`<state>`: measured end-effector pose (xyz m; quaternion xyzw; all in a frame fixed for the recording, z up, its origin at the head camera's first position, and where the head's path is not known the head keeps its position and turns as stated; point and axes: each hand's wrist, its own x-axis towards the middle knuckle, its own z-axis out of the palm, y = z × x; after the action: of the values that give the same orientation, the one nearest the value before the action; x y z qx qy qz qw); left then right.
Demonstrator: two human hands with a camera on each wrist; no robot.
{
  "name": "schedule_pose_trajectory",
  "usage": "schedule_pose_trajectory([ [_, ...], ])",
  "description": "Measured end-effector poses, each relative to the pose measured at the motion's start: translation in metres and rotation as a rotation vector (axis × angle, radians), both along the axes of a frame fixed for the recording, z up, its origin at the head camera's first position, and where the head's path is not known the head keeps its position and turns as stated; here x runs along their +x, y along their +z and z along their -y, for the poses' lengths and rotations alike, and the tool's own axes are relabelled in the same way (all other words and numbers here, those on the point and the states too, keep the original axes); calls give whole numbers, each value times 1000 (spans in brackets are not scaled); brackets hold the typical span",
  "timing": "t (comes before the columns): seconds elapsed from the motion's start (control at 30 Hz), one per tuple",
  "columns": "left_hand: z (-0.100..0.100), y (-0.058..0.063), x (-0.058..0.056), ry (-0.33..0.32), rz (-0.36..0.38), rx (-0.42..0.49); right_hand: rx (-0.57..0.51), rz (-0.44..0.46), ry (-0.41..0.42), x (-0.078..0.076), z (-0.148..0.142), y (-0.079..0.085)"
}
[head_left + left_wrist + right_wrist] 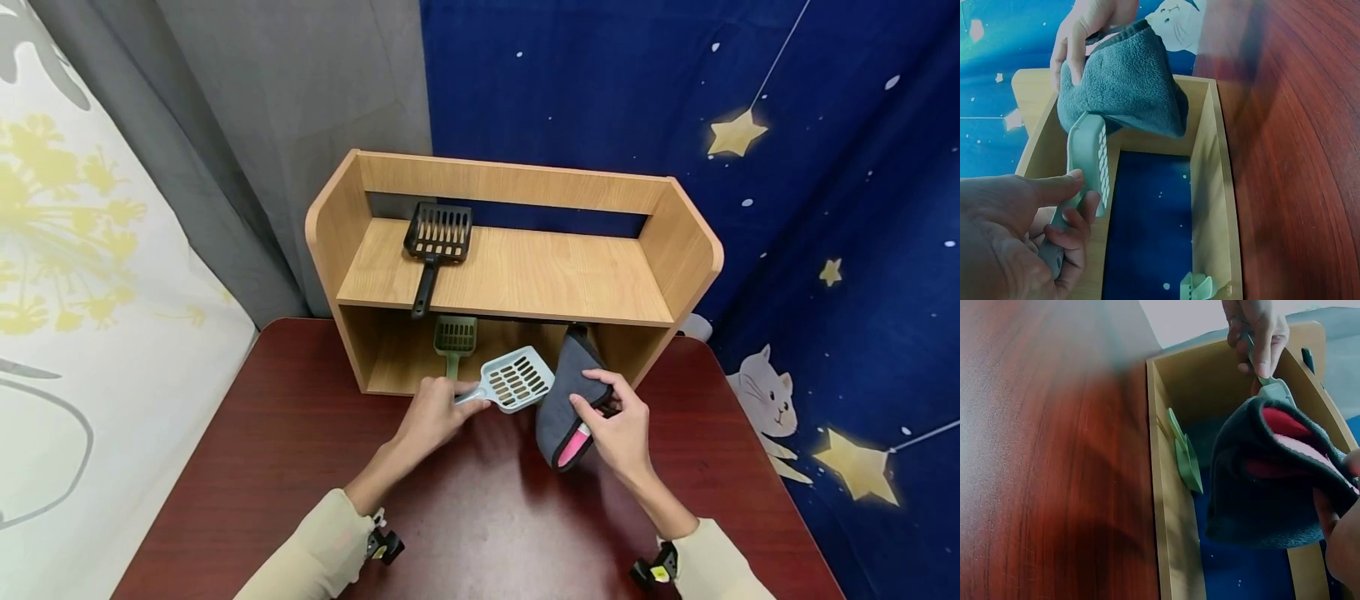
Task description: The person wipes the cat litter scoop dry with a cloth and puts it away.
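My left hand [438, 408] grips the handle of a pale blue slotted litter scoop [516, 380], whose head points right. The scoop's front edge meets a dark grey fleece cloth [1125, 81], or appears to. My right hand [618, 421] pinches this cloth along its black-bound edge, and it hangs folded. Pink and white show inside the fold [1291, 434]; whether it is a pouch or a flat cloth I cannot tell. In the lower compartment behind my left hand stands a green litter scoop [455, 336]. A black litter scoop [438, 233] lies on the upper shelf, its handle past the front edge.
A two-level wooden shelf [555, 267] stands at the back of the dark red table [495, 533]. Behind it hang a grey curtain [300, 83] and a blue star-patterned curtain [600, 83]. A white patterned curtain [82, 250] is on the left.
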<state>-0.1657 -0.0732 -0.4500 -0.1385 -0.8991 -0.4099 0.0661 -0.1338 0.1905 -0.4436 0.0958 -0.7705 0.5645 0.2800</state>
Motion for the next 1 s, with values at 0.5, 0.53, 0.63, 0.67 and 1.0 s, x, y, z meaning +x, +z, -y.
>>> schedule_pose_trajectory([
  [0.5, -11, -7, -6, 6, -43, 9, 160, -120, 246, 3, 34, -48],
  [0.53, -11, -7, -6, 6, -38, 9, 163, -122, 251, 3, 34, -48],
  [0.63, -9, -6, -5, 5, -17, 13, 174, -129, 216, 1, 29, -47],
  [0.67, -8, -6, -4, 3, -16, 15, 175, -131, 193, 0, 26, -46],
  [1.0, -1, -5, 1, -19, 32, 48, 62, 43, -22, -11, -16, -17],
])
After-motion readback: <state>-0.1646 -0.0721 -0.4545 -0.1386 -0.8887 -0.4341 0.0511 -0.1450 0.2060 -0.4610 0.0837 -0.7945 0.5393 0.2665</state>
